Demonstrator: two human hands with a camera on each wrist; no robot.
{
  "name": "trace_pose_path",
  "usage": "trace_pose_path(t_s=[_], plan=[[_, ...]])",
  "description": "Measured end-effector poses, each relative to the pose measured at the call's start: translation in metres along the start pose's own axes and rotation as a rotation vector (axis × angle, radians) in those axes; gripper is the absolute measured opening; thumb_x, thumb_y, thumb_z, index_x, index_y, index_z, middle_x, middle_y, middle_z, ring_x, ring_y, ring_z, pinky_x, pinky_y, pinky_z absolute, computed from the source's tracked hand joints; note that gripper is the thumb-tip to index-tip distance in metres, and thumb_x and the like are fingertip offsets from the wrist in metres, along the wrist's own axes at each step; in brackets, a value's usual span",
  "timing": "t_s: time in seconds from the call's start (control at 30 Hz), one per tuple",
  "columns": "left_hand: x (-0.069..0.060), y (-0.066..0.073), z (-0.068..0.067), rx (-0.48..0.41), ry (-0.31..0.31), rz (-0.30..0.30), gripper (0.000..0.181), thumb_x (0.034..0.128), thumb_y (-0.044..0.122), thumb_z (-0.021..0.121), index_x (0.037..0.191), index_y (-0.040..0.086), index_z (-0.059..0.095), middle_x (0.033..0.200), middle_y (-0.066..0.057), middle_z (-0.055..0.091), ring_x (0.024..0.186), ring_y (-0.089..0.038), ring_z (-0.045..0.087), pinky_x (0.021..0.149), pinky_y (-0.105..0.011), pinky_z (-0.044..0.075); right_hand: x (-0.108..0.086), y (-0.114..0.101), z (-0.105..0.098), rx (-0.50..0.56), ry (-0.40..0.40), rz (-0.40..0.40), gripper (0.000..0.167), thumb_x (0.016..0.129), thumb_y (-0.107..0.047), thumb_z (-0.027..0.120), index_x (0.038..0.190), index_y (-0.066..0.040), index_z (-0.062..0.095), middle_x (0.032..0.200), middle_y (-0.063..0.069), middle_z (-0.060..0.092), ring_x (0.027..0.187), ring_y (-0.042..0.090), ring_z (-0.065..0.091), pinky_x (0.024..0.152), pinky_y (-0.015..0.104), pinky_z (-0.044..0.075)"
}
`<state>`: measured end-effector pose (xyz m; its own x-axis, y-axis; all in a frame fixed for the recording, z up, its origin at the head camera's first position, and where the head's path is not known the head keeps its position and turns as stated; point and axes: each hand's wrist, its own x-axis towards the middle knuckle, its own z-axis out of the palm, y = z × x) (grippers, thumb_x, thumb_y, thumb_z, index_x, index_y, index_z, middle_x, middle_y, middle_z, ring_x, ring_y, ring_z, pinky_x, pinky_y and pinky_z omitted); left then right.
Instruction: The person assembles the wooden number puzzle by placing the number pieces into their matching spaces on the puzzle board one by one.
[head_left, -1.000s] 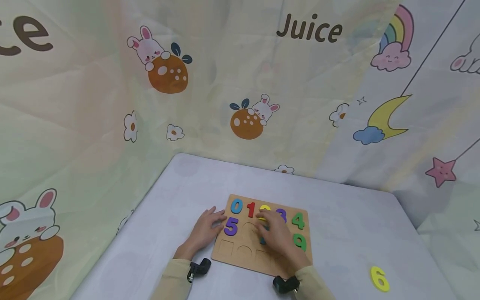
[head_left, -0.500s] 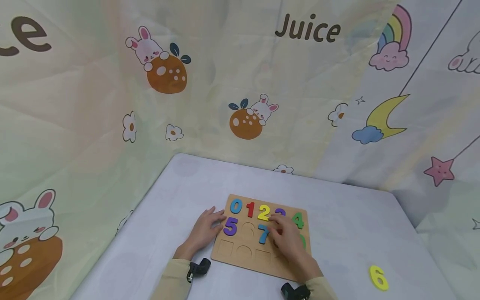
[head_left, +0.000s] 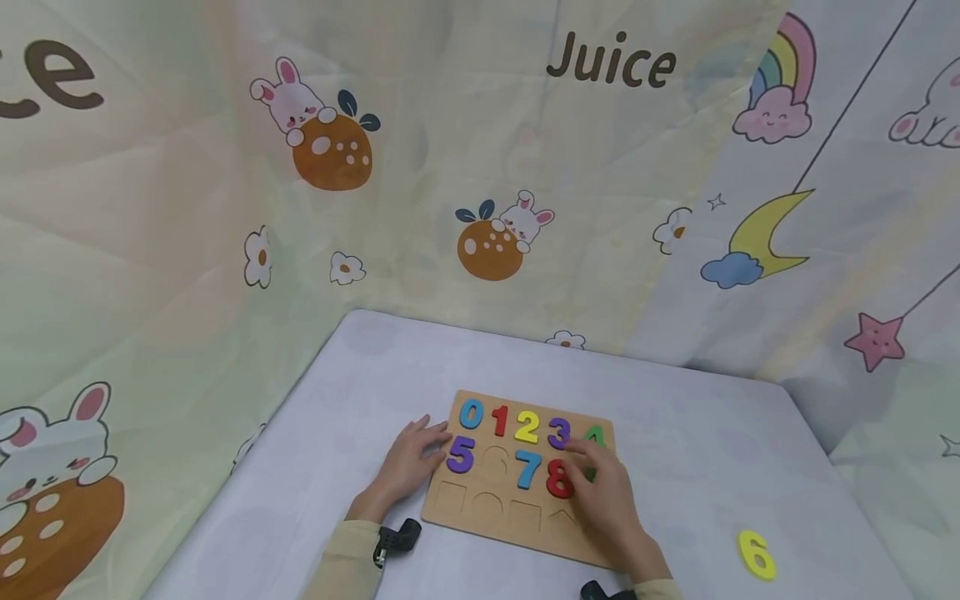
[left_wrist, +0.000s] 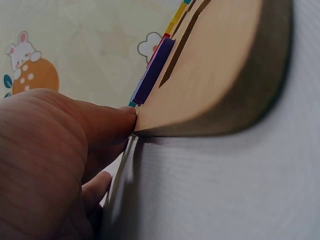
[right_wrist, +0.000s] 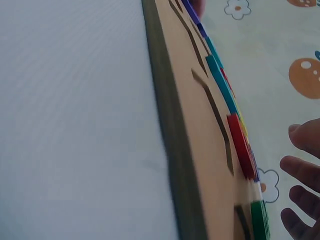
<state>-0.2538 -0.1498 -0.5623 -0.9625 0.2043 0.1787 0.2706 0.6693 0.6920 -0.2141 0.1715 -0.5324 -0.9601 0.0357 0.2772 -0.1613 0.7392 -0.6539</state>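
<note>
A wooden number puzzle board lies on the table, with numbers 0 to 5, 7, 8 and 9 in its recesses. My left hand rests at the board's left edge beside the purple 5; in the left wrist view its thumb touches the board's corner. Over the board's right side is my right hand, fingers loosely spread and holding nothing. It partly covers the green 4 and most of the green 9, next to the red 8.
A yellow 6 lies on the white table, right of the board. Between the 5 and the blue 7 is a bare recess. Shape outlines mark the board's bottom row. Printed cloth hangs behind the table.
My right hand has moved right across the board, from over the 2 and 7 to over the 9, uncovering the 2, 3, 7 and 8. The left hand stays in place.
</note>
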Motion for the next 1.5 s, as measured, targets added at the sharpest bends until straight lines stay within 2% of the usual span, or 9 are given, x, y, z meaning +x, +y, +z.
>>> trace_pose_path(t_s=[0.13, 0.37, 0.63, 0.9, 1.2, 1.37, 1.5], plan=[[0.001, 0.0, 0.001, -0.001, -0.002, 0.003, 0.029, 0.092, 0.014, 0.067, 0.121, 0.011, 0.069, 0.14, -0.003, 0.056, 0.143, -0.033, 0.031, 0.12, -0.054, 0.019, -0.006, 0.011, -0.008, -0.038, 0.02, 0.002, 0.026, 0.088, -0.012, 0.072, 0.114, -0.011, 0.068, 0.125, 0.008, 0.064, 0.125, 0.032, 0.053, 0.105, 0.054, 0.044], [0.001, 0.0, 0.001, -0.003, -0.001, 0.006, 0.03, 0.092, 0.015, 0.067, 0.121, 0.011, 0.068, 0.141, -0.003, 0.056, 0.144, -0.032, 0.031, 0.12, -0.053, 0.019, -0.014, 0.029, -0.022, -0.07, 0.081, -0.051, 0.027, 0.083, -0.006, 0.076, 0.109, -0.009, 0.07, 0.118, 0.01, 0.068, 0.117, 0.034, 0.059, 0.099, 0.055, 0.048], [0.002, 0.0, -0.001, -0.012, 0.006, 0.018, 0.029, 0.0915, 0.014, 0.068, 0.121, 0.01, 0.069, 0.14, -0.004, 0.057, 0.143, -0.033, 0.032, 0.12, -0.053, 0.019, -0.02, 0.042, -0.036, -0.112, 0.095, 0.025, 0.025, 0.086, -0.007, 0.073, 0.11, -0.007, 0.068, 0.121, 0.013, 0.066, 0.12, 0.036, 0.056, 0.102, 0.056, 0.044], [0.003, 0.0, -0.001, -0.012, 0.01, 0.03, 0.029, 0.0916, 0.014, 0.068, 0.121, 0.01, 0.069, 0.14, -0.004, 0.057, 0.143, -0.033, 0.032, 0.12, -0.052, 0.019, -0.028, 0.054, -0.053, -0.157, 0.172, 0.036, 0.029, 0.08, -0.002, 0.075, 0.108, -0.005, 0.068, 0.119, 0.017, 0.066, 0.116, 0.038, 0.057, 0.098, 0.056, 0.046], [0.004, 0.0, 0.001, -0.007, 0.006, 0.015, 0.03, 0.0917, 0.014, 0.068, 0.121, 0.011, 0.068, 0.141, -0.003, 0.056, 0.144, -0.032, 0.031, 0.12, -0.054, 0.02, -0.035, 0.072, -0.068, -0.223, 0.147, 0.23, 0.031, 0.083, 0.001, 0.07, 0.113, -0.005, 0.065, 0.13, 0.021, 0.059, 0.125, 0.042, 0.049, 0.104, 0.06, 0.04], [0.002, -0.002, 0.0, -0.002, 0.014, 0.024, 0.029, 0.0913, 0.014, 0.068, 0.121, 0.011, 0.069, 0.14, -0.003, 0.057, 0.143, -0.034, 0.032, 0.119, -0.054, 0.021, -0.039, 0.08, -0.079, -0.219, 0.121, 0.34, 0.034, 0.085, -0.003, 0.068, 0.118, -0.003, 0.063, 0.136, 0.023, 0.053, 0.127, 0.045, 0.044, 0.104, 0.063, 0.037], [0.001, -0.004, 0.002, -0.001, 0.006, 0.014, 0.03, 0.0914, 0.014, 0.068, 0.121, 0.012, 0.069, 0.14, -0.002, 0.057, 0.143, -0.033, 0.032, 0.119, -0.054, 0.021, -0.045, 0.088, -0.089, -0.219, 0.132, 0.356, 0.033, 0.085, -0.005, 0.068, 0.118, -0.001, 0.064, 0.135, 0.024, 0.053, 0.126, 0.046, 0.044, 0.104, 0.062, 0.036]])
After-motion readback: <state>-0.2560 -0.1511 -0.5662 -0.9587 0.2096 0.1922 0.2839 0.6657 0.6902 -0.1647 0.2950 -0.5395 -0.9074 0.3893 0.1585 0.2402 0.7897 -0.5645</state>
